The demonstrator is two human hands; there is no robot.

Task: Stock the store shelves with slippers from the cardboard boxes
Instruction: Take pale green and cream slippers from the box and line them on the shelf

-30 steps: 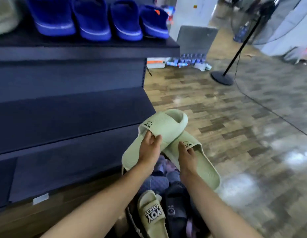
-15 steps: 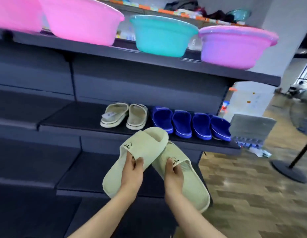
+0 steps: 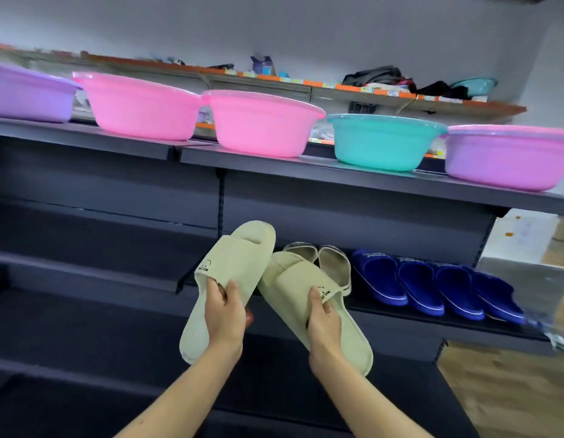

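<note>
While two pale-green foam slippers (image 3: pixel 233 263), toes overlapping, hang at six o'clock, straps pinched by left hand (image 3: pixel 225 314) and right hand (image 3: pixel 324 317), the dark metal shelf (image 3: pixel 372 305) edge lies just behind; beige striped slippers (image 3: pixel 334 263) and blue slippers (image 3: pixel 432 282) line it toward three o'clock, bare dark boards (image 3: pixel 84 270) toward nine.

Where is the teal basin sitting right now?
In the head view, the teal basin sits on the top shelf, right of centre, between a pink basin on its left and a lilac basin on its right.

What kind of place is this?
Most likely a shop. Dark display shelves carry a row of blue slippers and coloured plastic basins, and the left hand and right hand hold a pale green pair.
</note>
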